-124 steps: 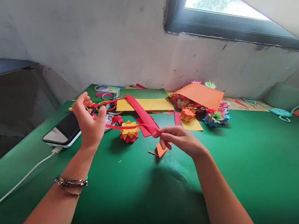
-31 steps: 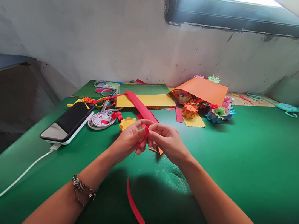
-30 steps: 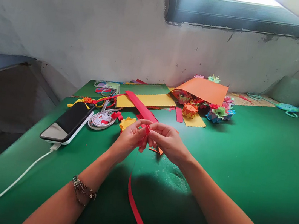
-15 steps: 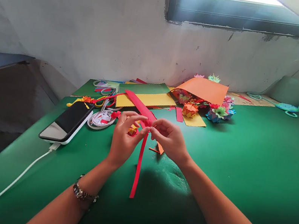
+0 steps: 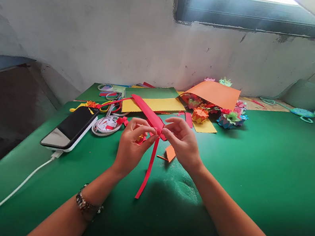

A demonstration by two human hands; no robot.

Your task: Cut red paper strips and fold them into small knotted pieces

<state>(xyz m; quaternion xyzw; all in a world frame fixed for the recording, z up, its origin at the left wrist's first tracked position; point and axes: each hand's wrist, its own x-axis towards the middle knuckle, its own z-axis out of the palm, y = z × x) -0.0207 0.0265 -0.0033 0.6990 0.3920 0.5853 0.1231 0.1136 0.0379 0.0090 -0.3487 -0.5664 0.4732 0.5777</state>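
Observation:
My left hand (image 5: pixel 133 144) pinches a folded part of a red paper strip (image 5: pixel 150 165) between thumb and forefinger. One narrow end of the strip hangs down over the table. Close against it, my right hand (image 5: pixel 182 142) has its thumb and forefinger on the same fold. Behind the fingertips, a wider red paper band (image 5: pixel 146 110) slants up to the left; I cannot tell whether it joins the strip. A small yellow and red paper piece (image 5: pixel 141 138) shows partly behind my left hand. Below my right fingers lies an orange paper scrap (image 5: pixel 170 152).
A phone (image 5: pixel 71 127) with a white cable (image 5: pixel 16 193) lies at the left. Near it are a round dish of paper bits (image 5: pixel 107 125) and scissors (image 5: pixel 113 104). Yellow paper (image 5: pixel 159 105), an orange sheet (image 5: pixel 212 94) and paper flowers (image 5: pixel 232 118) sit at the back.
The hanging end of the red strip has swung and now curves to the lower left, its tip slightly higher. My right fingertips have shifted slightly right and opened a little.

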